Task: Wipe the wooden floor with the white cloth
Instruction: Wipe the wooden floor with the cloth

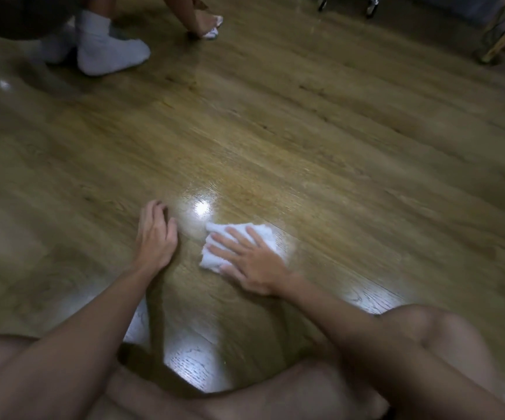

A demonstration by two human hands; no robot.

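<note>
The cloth point(242, 245) lay on the floor point(305, 131) under the right hand point(252, 262). The left hand point(155, 234) rested at its 9 o'clock. Another person's feet point(108, 53) stood far off at 11 o'clock.

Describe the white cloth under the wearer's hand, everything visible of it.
The white cloth is a small, fluffy, towel-like rag, bunched into a rough rectangle and lying flat on the wooden floor, beside a bright glare spot. The right hand presses on it with fingers spread straight, covering its near part. The left hand rests apart from it.
</note>
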